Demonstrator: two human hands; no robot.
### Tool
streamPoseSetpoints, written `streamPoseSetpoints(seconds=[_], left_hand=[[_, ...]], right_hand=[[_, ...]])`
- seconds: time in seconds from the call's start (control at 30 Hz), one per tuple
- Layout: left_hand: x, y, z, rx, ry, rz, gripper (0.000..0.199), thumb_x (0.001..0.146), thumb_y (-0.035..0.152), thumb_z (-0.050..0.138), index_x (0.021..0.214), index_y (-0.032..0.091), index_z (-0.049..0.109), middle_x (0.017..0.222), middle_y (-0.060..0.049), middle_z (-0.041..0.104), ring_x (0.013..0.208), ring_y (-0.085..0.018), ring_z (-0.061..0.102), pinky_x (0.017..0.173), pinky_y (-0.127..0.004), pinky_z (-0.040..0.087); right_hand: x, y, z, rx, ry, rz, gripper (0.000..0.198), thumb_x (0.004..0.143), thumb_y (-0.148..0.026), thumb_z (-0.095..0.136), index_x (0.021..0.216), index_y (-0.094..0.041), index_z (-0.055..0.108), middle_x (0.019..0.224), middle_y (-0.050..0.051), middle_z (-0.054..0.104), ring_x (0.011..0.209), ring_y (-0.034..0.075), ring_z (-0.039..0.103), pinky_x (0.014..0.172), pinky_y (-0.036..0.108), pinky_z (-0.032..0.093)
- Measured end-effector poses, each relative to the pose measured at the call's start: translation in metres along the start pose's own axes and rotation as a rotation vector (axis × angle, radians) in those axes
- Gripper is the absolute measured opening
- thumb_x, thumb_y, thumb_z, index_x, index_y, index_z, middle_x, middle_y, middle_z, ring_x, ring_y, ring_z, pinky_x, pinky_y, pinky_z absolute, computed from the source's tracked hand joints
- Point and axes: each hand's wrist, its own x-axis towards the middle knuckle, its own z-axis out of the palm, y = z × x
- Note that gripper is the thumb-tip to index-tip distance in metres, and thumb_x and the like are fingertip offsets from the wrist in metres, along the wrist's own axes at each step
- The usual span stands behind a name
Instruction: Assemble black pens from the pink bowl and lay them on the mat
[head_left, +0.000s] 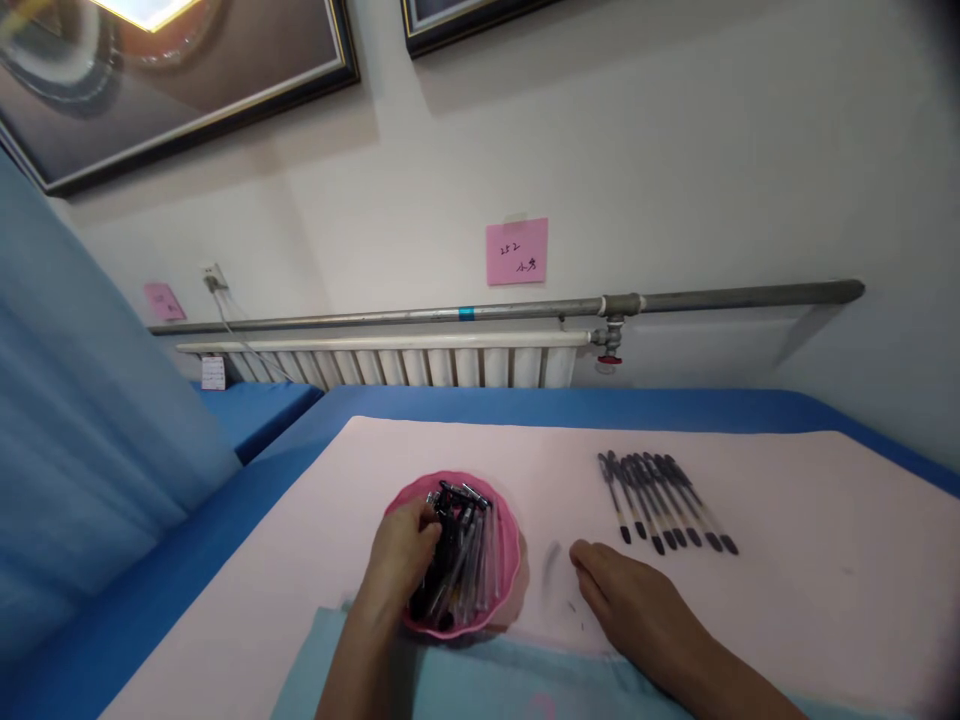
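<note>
Black gel pens (457, 560) in pink bowl (510, 550) — light, stiff, slippery, best pinched mid-barrel — left hand (401, 555) curls onto them, right hand (637, 600) lies flat, fingers together.

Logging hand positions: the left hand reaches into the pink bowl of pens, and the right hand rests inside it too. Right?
Not quite. In the head view the left hand is in the pink bowl, but the right hand rests flat on the table beside it.
</note>
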Motion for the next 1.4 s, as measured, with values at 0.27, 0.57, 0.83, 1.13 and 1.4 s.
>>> streamPoseSetpoints(seconds=[0.27,0.57,0.83,1.13,1.4], left_hand=[[-0.005,0.009,0.008,0.088,0.0,-0.008,0.008,0.056,0.012,0.056,0.056,0.019,0.058,0.064,-0.007,0.062,0.066,-0.024,0.058,0.061,-0.03,0.035],[-0.003,0.014,0.005,0.045,0.062,-0.037,0.011,0.063,0.017,0.051,0.053,0.02,0.054,0.057,-0.005,0.058,0.061,-0.02,0.055,0.061,-0.029,0.034],[-0.012,0.017,-0.004,-0.132,0.009,0.002,0.011,0.072,0.024,0.045,0.063,0.02,0.051,0.056,0.002,0.054,0.055,-0.014,0.049,0.053,-0.023,0.029],[-0.026,0.035,0.01,0.12,-0.1,0.049,0.008,0.063,0.013,0.05,0.058,0.02,0.05,0.059,-0.003,0.058,0.055,-0.016,0.049,0.053,-0.026,0.023],[-0.02,0.031,0.003,-0.274,-0.053,-0.013,0.01,0.061,0.016,0.056,0.058,0.019,0.047,0.055,0.003,0.051,0.053,-0.012,0.046,0.052,-0.023,0.028]], right_hand=[[-0.001,-0.002,-0.005,0.027,-0.033,0.023,0.02,0.085,-0.014,0.033,0.079,-0.02,0.051,0.073,0.004,0.062,0.062,0.017,0.059,0.054,0.025,0.036],[0.0,-0.002,-0.004,0.038,-0.026,0.031,0.02,0.086,-0.014,0.034,0.081,-0.02,0.052,0.073,0.005,0.061,0.062,0.017,0.058,0.053,0.025,0.035],[0.0,-0.003,-0.006,0.024,-0.036,0.031,0.019,0.085,-0.012,0.034,0.077,-0.02,0.05,0.074,0.004,0.061,0.062,0.017,0.058,0.054,0.024,0.035],[-0.001,-0.002,-0.005,0.041,-0.017,0.024,0.019,0.084,-0.014,0.035,0.078,-0.02,0.051,0.072,0.004,0.061,0.061,0.017,0.058,0.054,0.025,0.035],[0.0,-0.003,-0.008,0.157,0.018,0.048,0.019,0.084,-0.016,0.035,0.076,-0.02,0.052,0.07,0.003,0.059,0.06,0.016,0.055,0.054,0.026,0.037]])
